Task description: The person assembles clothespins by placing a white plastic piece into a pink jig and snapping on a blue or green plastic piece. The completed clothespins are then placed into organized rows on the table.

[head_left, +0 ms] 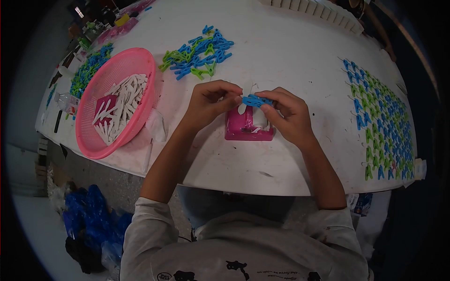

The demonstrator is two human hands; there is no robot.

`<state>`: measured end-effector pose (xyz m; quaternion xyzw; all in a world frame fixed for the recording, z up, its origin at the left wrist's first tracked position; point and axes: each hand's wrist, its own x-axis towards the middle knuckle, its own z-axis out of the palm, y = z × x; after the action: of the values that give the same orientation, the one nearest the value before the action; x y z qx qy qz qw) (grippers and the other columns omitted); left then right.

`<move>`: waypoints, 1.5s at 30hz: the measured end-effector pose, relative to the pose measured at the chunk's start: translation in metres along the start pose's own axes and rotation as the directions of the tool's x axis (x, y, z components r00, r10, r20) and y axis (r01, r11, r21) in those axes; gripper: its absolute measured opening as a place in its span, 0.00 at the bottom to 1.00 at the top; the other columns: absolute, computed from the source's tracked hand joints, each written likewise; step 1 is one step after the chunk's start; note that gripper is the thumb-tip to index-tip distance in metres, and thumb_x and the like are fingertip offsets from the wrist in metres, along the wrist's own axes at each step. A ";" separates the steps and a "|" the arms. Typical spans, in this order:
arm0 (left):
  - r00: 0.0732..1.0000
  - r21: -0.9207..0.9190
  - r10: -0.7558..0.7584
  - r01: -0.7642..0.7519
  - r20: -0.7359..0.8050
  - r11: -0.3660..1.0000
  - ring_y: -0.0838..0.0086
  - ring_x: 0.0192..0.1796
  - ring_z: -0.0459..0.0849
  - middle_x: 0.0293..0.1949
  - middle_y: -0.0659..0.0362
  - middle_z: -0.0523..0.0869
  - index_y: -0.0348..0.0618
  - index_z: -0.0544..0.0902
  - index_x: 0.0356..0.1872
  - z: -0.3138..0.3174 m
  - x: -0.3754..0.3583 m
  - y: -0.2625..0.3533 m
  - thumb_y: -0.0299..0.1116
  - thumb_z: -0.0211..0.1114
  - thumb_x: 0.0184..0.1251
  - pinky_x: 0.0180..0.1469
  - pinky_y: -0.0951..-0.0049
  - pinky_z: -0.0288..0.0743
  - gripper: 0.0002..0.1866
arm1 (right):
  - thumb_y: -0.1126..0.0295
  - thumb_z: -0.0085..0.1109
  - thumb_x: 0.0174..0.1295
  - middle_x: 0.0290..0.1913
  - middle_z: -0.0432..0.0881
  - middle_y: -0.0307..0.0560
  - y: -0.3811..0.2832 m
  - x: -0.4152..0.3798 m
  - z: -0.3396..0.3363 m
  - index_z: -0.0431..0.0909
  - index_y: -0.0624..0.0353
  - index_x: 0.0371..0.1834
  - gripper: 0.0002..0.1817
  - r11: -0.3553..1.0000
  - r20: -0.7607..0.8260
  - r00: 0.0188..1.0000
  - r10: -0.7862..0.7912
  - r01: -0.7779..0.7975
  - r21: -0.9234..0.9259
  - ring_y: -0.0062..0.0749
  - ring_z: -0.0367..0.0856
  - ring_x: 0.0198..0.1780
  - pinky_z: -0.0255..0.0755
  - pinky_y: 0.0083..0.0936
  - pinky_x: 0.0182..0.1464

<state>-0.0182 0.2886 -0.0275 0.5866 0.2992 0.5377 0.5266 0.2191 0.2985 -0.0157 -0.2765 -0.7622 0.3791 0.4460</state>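
Over the middle of the table, my right hand [290, 114] pinches a blue clothespin [255, 100] between thumb and fingers. My left hand [215, 100] is closed too, its thumb and fingertips right at the clothespin's left end; I cannot tell what is between them. A small white piece [242, 109] shows just below those fingertips. Beneath both hands sits a pink box [248, 136] with white material in it, partly hidden by my hands and the clothespin.
At left, a pink basket [152, 84] holds many white strips [129, 96]. Loose blue and green clothespins [201, 51] lie behind my hands, with another heap [91, 70] past the basket. Rows of clothespins [382, 122] cover the right side. A white slotted rack [318, 11] stands at the back.
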 end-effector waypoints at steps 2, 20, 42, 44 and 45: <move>1.000 0.008 0.023 -0.023 0.001 1.000 0.82 0.37 0.82 0.36 0.60 0.87 0.35 0.87 0.45 0.001 0.000 0.000 0.20 0.70 0.65 0.38 0.81 0.76 0.08 | 0.73 0.66 0.65 0.36 0.83 0.41 0.001 0.000 0.001 0.85 0.61 0.53 0.14 1.000 -0.003 1.000 -0.003 0.003 0.008 0.18 0.78 0.31 0.72 0.18 0.34; 0.999 0.080 0.043 -0.041 -0.016 0.996 0.80 0.37 0.83 0.38 0.60 0.86 0.36 0.85 0.43 0.002 0.001 -0.001 0.19 0.69 0.65 0.38 0.80 0.76 0.07 | 0.73 0.67 0.64 0.37 0.83 0.41 0.007 0.000 0.002 0.84 0.62 0.53 0.15 1.000 -0.020 1.000 -0.004 0.004 0.002 0.19 0.78 0.33 0.73 0.18 0.36; 0.997 0.141 0.057 -0.050 -0.043 0.989 0.81 0.36 0.80 0.35 0.62 0.86 0.39 0.86 0.44 0.006 0.000 -0.006 0.23 0.71 0.63 0.39 0.79 0.73 0.09 | 0.70 0.65 0.66 0.37 0.82 0.41 0.016 0.000 0.004 0.81 0.63 0.49 0.12 0.999 -0.094 0.996 0.002 0.002 0.047 0.19 0.75 0.35 0.69 0.16 0.37; 0.941 0.554 0.337 -0.299 0.036 0.777 0.72 0.36 0.79 0.32 0.59 0.85 0.40 0.87 0.41 -0.005 0.009 0.000 0.28 0.73 0.59 0.40 0.73 0.72 0.10 | 0.70 0.64 0.68 0.37 0.81 0.43 0.028 -0.002 0.003 0.79 0.63 0.51 0.12 0.967 -0.197 0.970 0.143 -0.094 0.238 0.19 0.76 0.35 0.69 0.17 0.37; 0.943 0.533 0.331 -0.289 0.017 0.795 0.72 0.36 0.79 0.32 0.59 0.85 0.40 0.87 0.41 -0.011 0.013 -0.003 0.28 0.73 0.59 0.40 0.73 0.72 0.10 | 0.70 0.62 0.69 0.38 0.81 0.44 0.036 -0.002 -0.001 0.77 0.63 0.52 0.12 0.896 -0.287 0.918 0.275 -0.137 0.422 0.19 0.76 0.35 0.69 0.17 0.37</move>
<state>-0.0244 0.3048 -0.0279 0.7283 0.3552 0.5356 0.2377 0.2240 0.3169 -0.0458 -0.3226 -0.5479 0.5164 0.5736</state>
